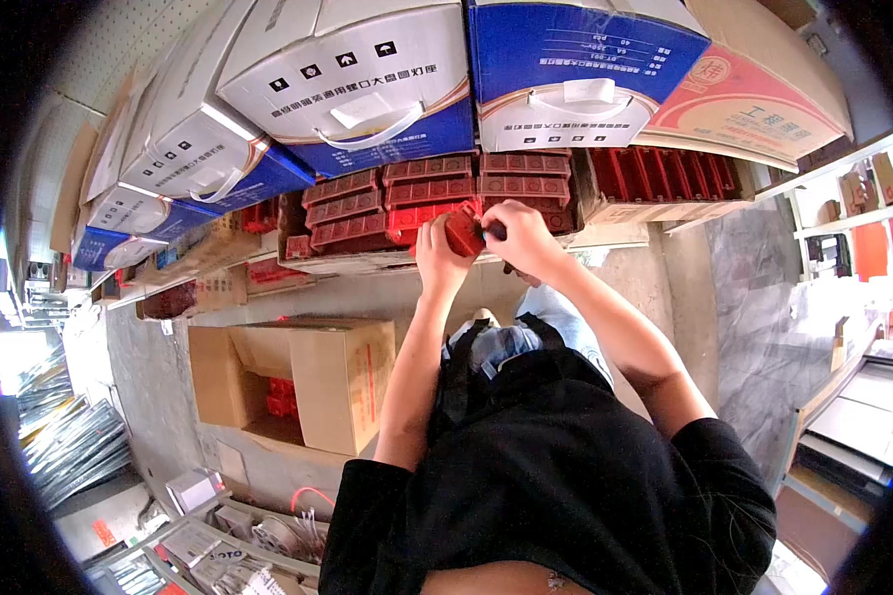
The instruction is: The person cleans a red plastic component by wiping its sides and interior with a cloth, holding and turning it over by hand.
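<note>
My left hand (445,256) is closed round a red plastic piece (463,232), held in front of the open box of red pieces. My right hand (522,238) meets it from the right, its fingers wrapped round a small black object (494,229) that touches or nearly touches the red piece. What the black object is cannot be made out. Just beyond both hands, stacked rows of red plastic pieces (432,191) fill a cardboard box.
White-and-blue cartons (367,89) stand above the red rows, beside a tan carton (754,99). Another box of red pieces (665,176) is at the right. An open cardboard box (342,382) with red pieces inside sits on the floor at the left. Shelves line the right side.
</note>
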Demonstrator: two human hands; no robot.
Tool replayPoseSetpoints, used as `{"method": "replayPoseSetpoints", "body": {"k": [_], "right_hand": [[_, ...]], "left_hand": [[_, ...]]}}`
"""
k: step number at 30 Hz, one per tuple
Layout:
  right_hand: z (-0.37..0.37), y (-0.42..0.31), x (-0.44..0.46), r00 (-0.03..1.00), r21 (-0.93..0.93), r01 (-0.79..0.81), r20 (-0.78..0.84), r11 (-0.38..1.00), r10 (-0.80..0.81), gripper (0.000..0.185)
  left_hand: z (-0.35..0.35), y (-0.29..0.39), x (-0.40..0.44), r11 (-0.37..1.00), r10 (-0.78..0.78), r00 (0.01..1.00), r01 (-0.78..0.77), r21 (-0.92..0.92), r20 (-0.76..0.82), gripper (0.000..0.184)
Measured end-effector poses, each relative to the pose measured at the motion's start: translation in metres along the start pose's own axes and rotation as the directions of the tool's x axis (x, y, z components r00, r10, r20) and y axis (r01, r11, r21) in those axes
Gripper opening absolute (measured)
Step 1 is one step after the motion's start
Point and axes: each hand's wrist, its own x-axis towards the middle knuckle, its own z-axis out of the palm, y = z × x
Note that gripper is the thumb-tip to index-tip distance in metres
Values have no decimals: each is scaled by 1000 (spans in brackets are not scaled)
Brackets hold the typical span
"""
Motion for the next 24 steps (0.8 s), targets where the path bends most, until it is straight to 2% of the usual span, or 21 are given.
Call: {"method": "replayPoseSetpoints", "body": {"k": [1, 2, 4, 10, 13, 16, 19, 22, 24], "right_hand": [[0, -1, 1, 992, 35, 40, -121, 999, -35, 18], [-1, -2, 2, 990, 82, -17, -136, 997, 28, 21], [-2, -9, 4, 989, 78, 32, -144, 996, -20, 17], [11, -7, 0, 963, 25, 25, -270, 999, -18, 16], [6, -5, -3, 979, 59, 82, -192, 995, -69, 17], [0, -3, -3, 986, 71, 130, -110, 989, -122, 17], [-7, -4, 1, 976, 76, 200, -103, 977, -191, 16], [-6, -6, 6, 984, 72, 158, -90, 985, -151, 16], [-3, 4, 9, 989, 32, 119, -89, 992, -116, 15]], "left_hand": [[1, 1, -1, 1000, 15, 1000, -15, 8, -9, 60], [3, 3, -1, 999, 30, 999, -29, 17, -19, 60], [5, 7, 0, 999, 50, 998, -50, 0, -28, 58], [11, 13, 4, 997, 78, 997, -78, 2, -17, 52], [7, 13, 5, 990, 126, 992, -127, 65, 21, 50], [3, 19, 5, 992, 118, 992, -120, 49, 31, 49], [5, 20, 6, 993, 100, 994, -103, 52, 45, 49], [6, 18, 7, 994, 113, 992, -113, -5, 59, 51], [6, 15, 3, 991, 126, 991, -128, 39, 48, 58]]}}
